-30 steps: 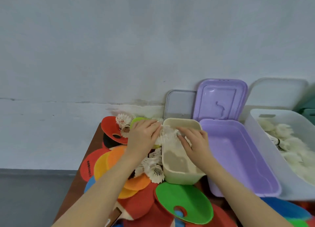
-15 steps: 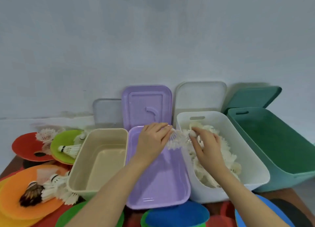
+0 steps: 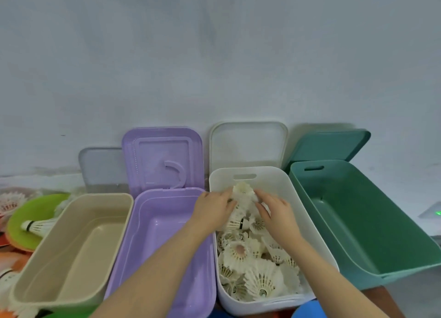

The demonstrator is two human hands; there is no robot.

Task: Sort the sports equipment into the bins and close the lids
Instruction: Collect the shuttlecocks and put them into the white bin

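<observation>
Four open bins stand in a row: beige [image 3: 71, 246], purple [image 3: 167, 234], white [image 3: 317, 236] and green [image 3: 358, 210]. The white bin holds a pile of white shuttlecocks [image 3: 250, 265]. Both hands are over its far end. My left hand [image 3: 212, 210] and my right hand [image 3: 276, 212] pinch a small bunch of shuttlecocks [image 3: 243, 191] between their fingertips, just above the pile. The beige, purple and green bins hold nothing I can see.
Lids lean on the wall behind the bins: grey [image 3: 102, 167], purple [image 3: 164, 157], white [image 3: 248, 145], green [image 3: 329, 145]. Left of the beige bin lie coloured discs, one green [image 3: 28, 212] with a loose shuttlecock [image 3: 38, 225] on it. A blue disc [image 3: 307, 310] shows at the bottom edge.
Both hands carried the bunch of shuttlecocks from the beige bin's left side, rightwards across the purple bin, to the far end of the white bin. The view panned right.
</observation>
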